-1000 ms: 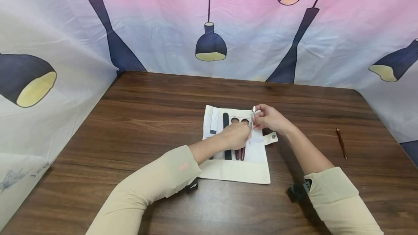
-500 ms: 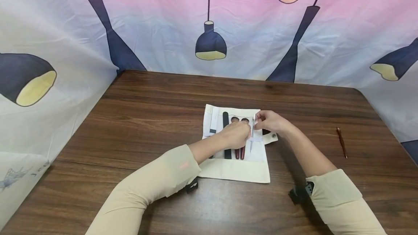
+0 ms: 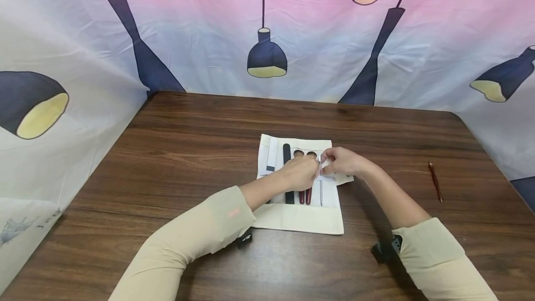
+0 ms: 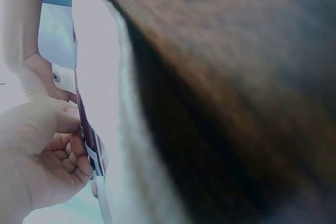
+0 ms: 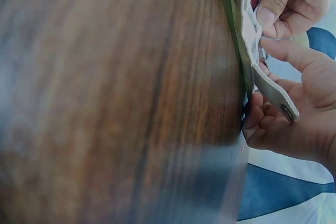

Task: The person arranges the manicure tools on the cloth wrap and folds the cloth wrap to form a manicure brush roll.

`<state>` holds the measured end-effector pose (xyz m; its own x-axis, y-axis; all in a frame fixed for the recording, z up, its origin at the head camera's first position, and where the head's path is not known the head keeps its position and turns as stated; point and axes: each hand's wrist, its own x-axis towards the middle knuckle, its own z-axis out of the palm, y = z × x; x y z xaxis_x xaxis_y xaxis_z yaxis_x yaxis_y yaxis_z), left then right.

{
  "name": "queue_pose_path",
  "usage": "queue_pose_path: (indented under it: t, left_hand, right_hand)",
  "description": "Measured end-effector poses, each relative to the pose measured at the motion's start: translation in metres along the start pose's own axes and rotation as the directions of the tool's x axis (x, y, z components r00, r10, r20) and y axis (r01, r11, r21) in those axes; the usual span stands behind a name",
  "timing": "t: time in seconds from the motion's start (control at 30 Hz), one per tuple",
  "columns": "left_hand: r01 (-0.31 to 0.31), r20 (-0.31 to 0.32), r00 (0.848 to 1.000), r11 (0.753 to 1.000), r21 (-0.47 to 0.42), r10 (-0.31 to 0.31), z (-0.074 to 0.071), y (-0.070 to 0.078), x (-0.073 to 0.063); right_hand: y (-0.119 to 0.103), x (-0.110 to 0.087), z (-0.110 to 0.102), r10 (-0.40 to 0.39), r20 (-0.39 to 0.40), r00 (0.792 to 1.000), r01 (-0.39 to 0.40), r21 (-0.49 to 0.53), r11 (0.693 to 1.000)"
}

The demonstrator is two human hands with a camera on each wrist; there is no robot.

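An off-white cloth tool roll (image 3: 298, 221) lies unrolled on the wooden table, and both hands work over its right part. At its white band (image 3: 329, 179) my left hand (image 3: 302, 174) pinches with thumb and fingers. A slim silver rod-like tool (image 3: 321, 193) runs down through the band; my right hand (image 3: 343, 160) pinches its upper end. Under and beside the left hand sit two brushes with dark red handles (image 3: 308, 196), a flat black strip (image 3: 286, 152) and a white strip with a dark end (image 3: 271, 154). The snap tab (image 5: 275, 92) shows below the right palm in the right wrist view.
A thin reddish-brown pen-like stick (image 3: 435, 182) lies apart on the right side of the table (image 3: 200, 143). Behind and at the sides hangs a backdrop cloth (image 3: 217, 50) printed with lamps.
My right hand has moved down toward me, sliding the silver tool lower, so its end now reaches below the band. The left hand has stayed at the band.
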<state>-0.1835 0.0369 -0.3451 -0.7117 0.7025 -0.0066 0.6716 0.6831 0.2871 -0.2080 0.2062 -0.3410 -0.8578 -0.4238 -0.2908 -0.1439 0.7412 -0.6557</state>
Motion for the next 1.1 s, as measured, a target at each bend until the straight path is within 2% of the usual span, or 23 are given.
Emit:
queue_pose_path:
  t: [0.2,0.47,0.57,0.63,0.73,0.8,0.83,0.9,1.03,1.1]
  left_hand:
    - [0.004,0.001,1.000,0.999,0.041,-0.004,-0.002,-0.001,-0.001]
    - [0.038,-0.013,0.999,0.999,0.028,-0.038,-0.001,-0.001,0.000]
    - [0.048,-0.021,0.999,0.999,0.017,-0.047,-0.001,-0.001,0.001]
    - [0.046,-0.026,0.999,0.999,0.012,-0.045,0.000,-0.001,0.000]
    - [0.033,-0.027,0.999,0.999,0.009,-0.033,0.002,0.000,0.000]
    - [0.023,-0.030,0.999,1.000,0.009,-0.022,0.003,0.002,0.000]
    - [0.020,-0.030,0.999,1.000,0.010,-0.019,0.003,0.003,0.000]
    - [0.016,-0.034,0.999,1.000,0.013,-0.016,0.003,0.004,0.000]
    - [0.020,-0.041,0.999,1.000,0.020,-0.019,0.003,0.005,0.000]
    - [0.019,-0.042,0.999,1.000,0.022,-0.018,0.003,0.005,0.000]
  right_hand:
    - [-0.004,0.003,0.000,-0.042,0.009,0.999,0.043,-0.110,0.993]
    - [-0.009,0.005,0.001,-0.024,-0.010,1.000,0.022,-0.189,0.982]
    - [-0.008,0.002,-0.002,-0.042,-0.070,0.997,0.028,-0.192,0.981]
    - [-0.006,-0.005,-0.009,-0.077,-0.173,0.982,0.041,-0.200,0.979]
    - [-0.003,-0.025,-0.027,-0.114,-0.362,0.925,0.039,-0.210,0.977]
    - [0.001,-0.043,-0.044,-0.107,-0.446,0.888,0.011,-0.212,0.977]
    - [0.005,-0.053,-0.053,-0.095,-0.469,0.878,-0.007,-0.211,0.977]
    - [0.015,-0.073,-0.070,-0.051,-0.473,0.880,-0.053,-0.204,0.977]
    - [0.051,-0.104,-0.099,0.066,-0.386,0.920,-0.163,-0.223,0.961]
    - [0.074,-0.117,-0.109,0.134,-0.334,0.933,-0.220,-0.236,0.947]
